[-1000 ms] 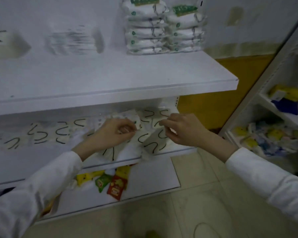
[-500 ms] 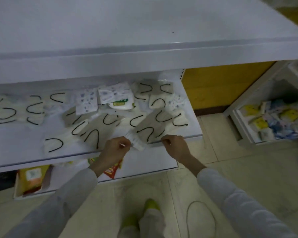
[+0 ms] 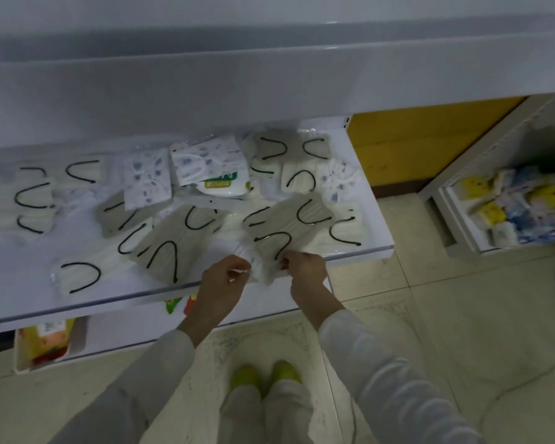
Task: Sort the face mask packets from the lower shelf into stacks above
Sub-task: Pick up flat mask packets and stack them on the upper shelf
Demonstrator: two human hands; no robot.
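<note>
At the front edge of the lower shelf (image 3: 20,302), toward its right corner, both hands meet on one pale face mask packet (image 3: 264,267) that juts out past the edge. The left hand (image 3: 223,283) has its grip closed on the packet's left end, thumb and fingertips pinched together. The right hand (image 3: 305,270) pinches the right end in the same closed grip. A grey packet (image 3: 289,225) with black ear loops lies partly over the held one. More packets lie loose across the shelf: a second grey packet (image 3: 173,241) near the middle of the front edge, white packets (image 3: 32,200) with black loops toward the left end, and printed packets (image 3: 146,177) along the back edge beside a green-labelled packet (image 3: 220,184). The upper shelf (image 3: 269,75) overhangs the back of all this. Below, a bottom shelf holds colourful packets (image 3: 45,338), and green shoes (image 3: 263,376) stand on the tiled floor.
</note>
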